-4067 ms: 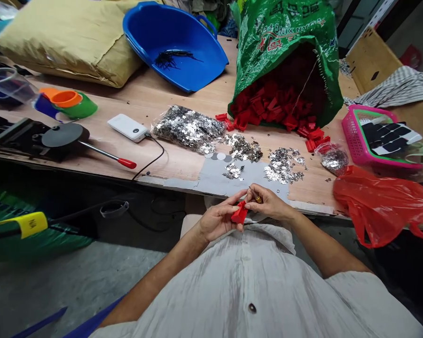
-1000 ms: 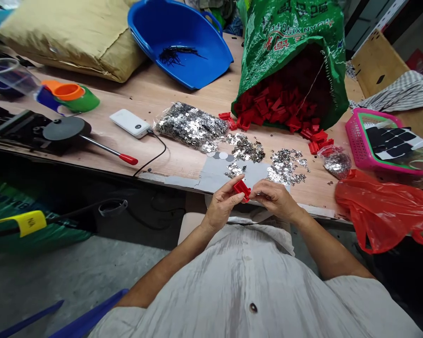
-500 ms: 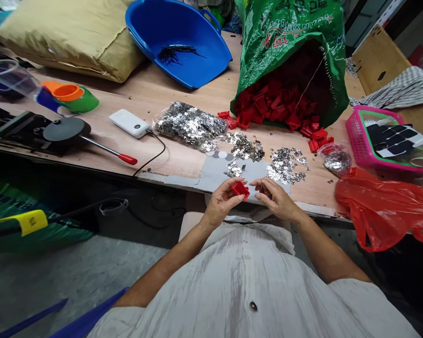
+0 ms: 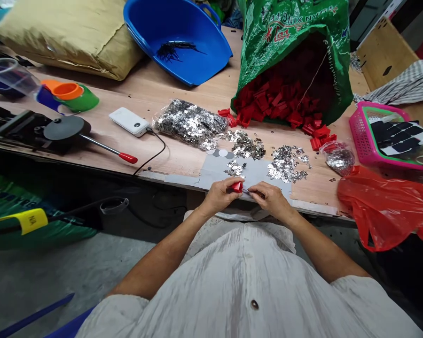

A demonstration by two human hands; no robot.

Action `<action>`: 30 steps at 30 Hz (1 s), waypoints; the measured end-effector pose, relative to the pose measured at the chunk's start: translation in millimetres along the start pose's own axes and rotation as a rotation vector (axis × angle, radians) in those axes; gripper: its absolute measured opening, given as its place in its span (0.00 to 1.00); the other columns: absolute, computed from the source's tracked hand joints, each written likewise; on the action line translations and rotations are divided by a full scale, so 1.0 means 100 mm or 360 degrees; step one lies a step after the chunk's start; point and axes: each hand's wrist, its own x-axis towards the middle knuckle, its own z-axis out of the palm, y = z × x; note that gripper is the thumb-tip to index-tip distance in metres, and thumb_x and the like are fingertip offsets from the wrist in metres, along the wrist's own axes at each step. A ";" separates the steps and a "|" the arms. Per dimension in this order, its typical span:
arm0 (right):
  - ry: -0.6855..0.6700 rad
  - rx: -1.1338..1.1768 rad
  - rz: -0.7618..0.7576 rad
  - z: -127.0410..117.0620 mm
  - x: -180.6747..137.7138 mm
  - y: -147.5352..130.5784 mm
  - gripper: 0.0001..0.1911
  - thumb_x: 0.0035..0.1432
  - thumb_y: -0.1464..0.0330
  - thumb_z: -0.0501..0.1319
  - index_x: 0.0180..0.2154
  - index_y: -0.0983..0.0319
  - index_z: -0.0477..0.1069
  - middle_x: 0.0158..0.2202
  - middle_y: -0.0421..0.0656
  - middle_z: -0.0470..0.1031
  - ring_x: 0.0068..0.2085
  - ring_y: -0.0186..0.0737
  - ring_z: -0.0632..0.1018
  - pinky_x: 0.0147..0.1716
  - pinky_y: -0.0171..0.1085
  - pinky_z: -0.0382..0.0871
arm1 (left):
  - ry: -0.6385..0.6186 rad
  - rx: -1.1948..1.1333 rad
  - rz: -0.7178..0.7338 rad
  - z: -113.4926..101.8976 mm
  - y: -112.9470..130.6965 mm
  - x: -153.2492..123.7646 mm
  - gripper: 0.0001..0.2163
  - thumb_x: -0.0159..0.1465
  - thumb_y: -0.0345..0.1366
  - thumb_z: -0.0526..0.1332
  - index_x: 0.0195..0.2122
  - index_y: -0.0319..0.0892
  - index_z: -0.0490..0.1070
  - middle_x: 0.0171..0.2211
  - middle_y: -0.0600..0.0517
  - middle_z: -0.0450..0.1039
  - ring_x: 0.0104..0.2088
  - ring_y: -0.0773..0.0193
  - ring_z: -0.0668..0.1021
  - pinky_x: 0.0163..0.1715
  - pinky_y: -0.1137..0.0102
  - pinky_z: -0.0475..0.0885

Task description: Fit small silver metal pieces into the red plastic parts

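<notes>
The person's left hand (image 4: pixel 219 195) grips a small red piece (image 4: pixel 237 188) at the near edge of the desk (image 4: pixel 183 157), about halfway along it. The right hand (image 4: pixel 270 197) is just beside it, with its fingers pinching a thin thing (image 4: pixel 246 190) that points at the red piece; it is too small to tell what it is. A grey sheet (image 4: pixel 211 171) lies along the near edge, with a little heap of silver bits (image 4: pixel 234 168) on it. Farther back, a green sack (image 4: pixel 259 56) lies with its mouth facing the near edge, and more red pieces (image 4: pixel 280 101) spill out. A blue tub (image 4: pixel 200 56) sits toward the far edge, and a red bag (image 4: pixel 384 202) droops over the near edge on the right.
</notes>
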 end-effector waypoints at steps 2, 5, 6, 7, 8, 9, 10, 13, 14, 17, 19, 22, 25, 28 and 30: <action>0.0013 -0.0013 -0.0028 0.01 0.01 0.01 0.09 0.62 0.70 0.58 0.43 0.58 0.76 0.40 0.44 0.78 0.40 0.40 0.78 0.41 0.38 0.69 | -0.0040 0.0057 0.0021 -0.02 0.01 0.02 0.18 0.54 0.30 0.65 0.47 0.43 0.76 0.46 0.48 0.78 0.46 0.58 0.79 0.50 0.66 0.70; 0.0001 -0.0052 -0.0050 0.02 0.02 0.02 0.10 0.62 0.71 0.59 0.43 0.58 0.76 0.39 0.44 0.78 0.40 0.39 0.78 0.41 0.36 0.70 | -0.0072 0.0110 0.0034 -0.05 0.02 0.04 0.17 0.54 0.31 0.66 0.47 0.43 0.76 0.46 0.49 0.79 0.46 0.58 0.79 0.49 0.67 0.70; -0.0011 -0.0067 -0.0058 0.02 0.02 0.02 0.10 0.62 0.71 0.59 0.43 0.58 0.76 0.39 0.43 0.79 0.40 0.38 0.78 0.41 0.36 0.70 | -0.0074 0.0120 0.0036 -0.05 0.02 0.04 0.17 0.54 0.31 0.66 0.46 0.43 0.76 0.45 0.49 0.79 0.46 0.59 0.79 0.49 0.67 0.70; -0.0024 -0.0083 -0.0065 0.02 0.02 0.03 0.10 0.62 0.71 0.59 0.43 0.58 0.76 0.39 0.43 0.79 0.40 0.38 0.78 0.41 0.36 0.70 | -0.0075 0.0126 0.0041 -0.06 0.02 0.05 0.16 0.54 0.31 0.66 0.46 0.43 0.76 0.45 0.49 0.79 0.45 0.59 0.79 0.48 0.68 0.70; -0.0032 -0.0096 -0.0069 0.01 0.03 0.03 0.10 0.62 0.71 0.59 0.43 0.58 0.76 0.39 0.43 0.79 0.40 0.38 0.78 0.41 0.36 0.70 | -0.0073 0.0130 0.0047 -0.05 0.01 0.05 0.16 0.54 0.31 0.66 0.45 0.43 0.77 0.44 0.50 0.79 0.45 0.59 0.79 0.48 0.68 0.70; -0.0039 -0.0106 -0.0069 0.01 0.03 0.03 0.10 0.62 0.71 0.58 0.43 0.58 0.76 0.40 0.44 0.79 0.40 0.38 0.78 0.41 0.36 0.70 | -0.0070 0.0133 0.0054 -0.05 0.00 0.05 0.16 0.54 0.31 0.66 0.45 0.43 0.77 0.44 0.50 0.80 0.44 0.59 0.80 0.48 0.68 0.71; -0.0045 -0.0112 -0.0066 0.01 0.03 0.03 0.10 0.63 0.71 0.58 0.43 0.59 0.76 0.40 0.44 0.78 0.40 0.38 0.78 0.42 0.36 0.70 | -0.0069 0.0133 0.0061 -0.05 0.00 0.05 0.15 0.54 0.32 0.66 0.44 0.43 0.77 0.43 0.50 0.80 0.44 0.59 0.80 0.47 0.68 0.71; -0.0073 -0.0119 -0.0033 0.01 0.04 0.01 0.09 0.63 0.72 0.58 0.43 0.59 0.76 0.40 0.44 0.78 0.41 0.38 0.78 0.42 0.36 0.70 | -0.0061 0.0121 0.0085 -0.05 -0.02 0.05 0.14 0.54 0.31 0.67 0.43 0.43 0.77 0.43 0.49 0.80 0.42 0.59 0.80 0.46 0.68 0.71; -0.0083 -0.0124 -0.0011 0.01 0.04 0.00 0.09 0.63 0.72 0.58 0.42 0.59 0.76 0.40 0.44 0.78 0.41 0.38 0.78 0.42 0.36 0.70 | -0.0060 0.0110 0.0090 -0.05 -0.03 0.05 0.14 0.54 0.30 0.67 0.43 0.43 0.77 0.43 0.49 0.80 0.42 0.59 0.80 0.45 0.68 0.71; -0.0093 -0.0162 0.0103 0.01 0.05 -0.08 0.08 0.63 0.72 0.58 0.41 0.60 0.76 0.40 0.44 0.78 0.41 0.39 0.78 0.42 0.36 0.70 | -0.0061 0.0075 0.0103 -0.04 -0.04 0.04 0.13 0.54 0.30 0.67 0.42 0.43 0.77 0.42 0.49 0.80 0.41 0.59 0.80 0.45 0.68 0.71; -0.0088 -0.0196 0.0188 0.03 0.06 -0.15 0.08 0.63 0.72 0.58 0.40 0.59 0.76 0.39 0.44 0.78 0.40 0.39 0.78 0.41 0.35 0.69 | -0.0049 0.0054 0.0109 -0.03 -0.05 0.04 0.13 0.54 0.31 0.67 0.41 0.44 0.77 0.41 0.49 0.80 0.41 0.59 0.80 0.45 0.67 0.72; -0.0101 -0.0258 0.0289 0.07 0.10 -0.24 0.08 0.62 0.72 0.57 0.40 0.59 0.75 0.38 0.43 0.77 0.39 0.39 0.77 0.41 0.35 0.67 | -0.0016 0.0007 0.0100 -0.02 -0.07 0.03 0.13 0.54 0.31 0.67 0.41 0.43 0.77 0.41 0.49 0.80 0.41 0.58 0.80 0.46 0.67 0.71; -0.0138 -0.0315 0.0342 0.08 0.12 -0.27 0.08 0.62 0.72 0.57 0.40 0.59 0.74 0.39 0.44 0.77 0.40 0.40 0.76 0.40 0.36 0.66 | -0.0013 -0.0034 0.0066 -0.02 -0.07 0.03 0.12 0.54 0.31 0.67 0.41 0.43 0.77 0.40 0.49 0.80 0.41 0.58 0.80 0.46 0.67 0.71; -0.0190 -0.0266 0.0300 0.03 0.10 -0.25 0.08 0.64 0.70 0.55 0.42 0.59 0.72 0.41 0.44 0.75 0.41 0.41 0.75 0.40 0.37 0.66 | 0.0005 -0.0069 0.0019 -0.01 -0.04 0.01 0.12 0.53 0.30 0.68 0.40 0.44 0.77 0.39 0.50 0.79 0.41 0.59 0.79 0.45 0.67 0.70; -0.0162 -0.0116 0.0209 -0.02 0.06 -0.23 0.09 0.66 0.69 0.53 0.45 0.59 0.70 0.42 0.45 0.74 0.41 0.40 0.75 0.41 0.37 0.66 | 0.0085 -0.0191 -0.0048 0.00 0.01 -0.04 0.12 0.52 0.31 0.69 0.39 0.43 0.76 0.38 0.51 0.78 0.40 0.60 0.78 0.45 0.67 0.70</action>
